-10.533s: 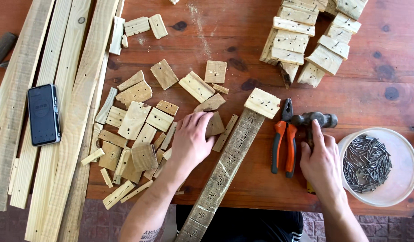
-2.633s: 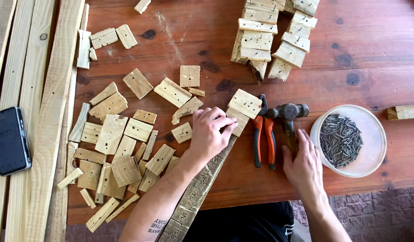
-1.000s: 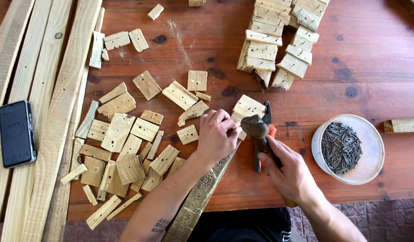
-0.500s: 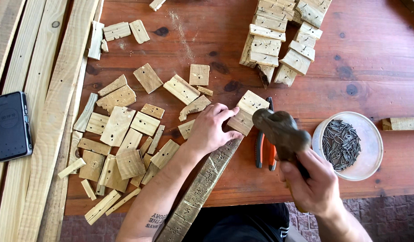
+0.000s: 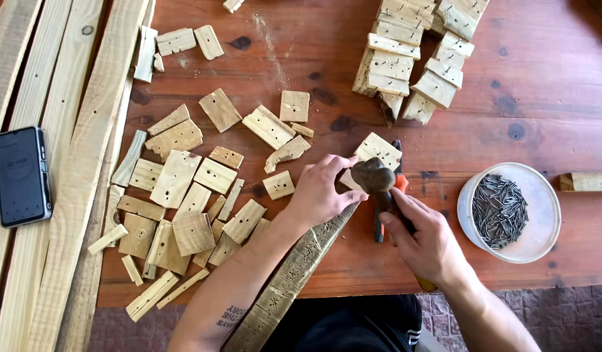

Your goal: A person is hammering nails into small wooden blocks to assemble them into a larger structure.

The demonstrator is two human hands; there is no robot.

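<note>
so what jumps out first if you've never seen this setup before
At the centre the right hand swings a hammer down beside the left hand, which steadies a small wooden block on a long slat. Left of them lies a scatter of cut wood pieces; at the right stands a white bowl of nails.

I'm seeing the reddish wooden table (image 5: 542,78) carrying everything. Long pale wooden planks (image 5: 86,163) are lying along its left edge, a black smartphone (image 5: 22,176) resting on them. Small pale wood offcuts (image 5: 177,195) are scattering right of those. Stacked wood blocks (image 5: 412,58) are sitting far right, a round white tub of nails (image 5: 510,212) nearer me.
</note>
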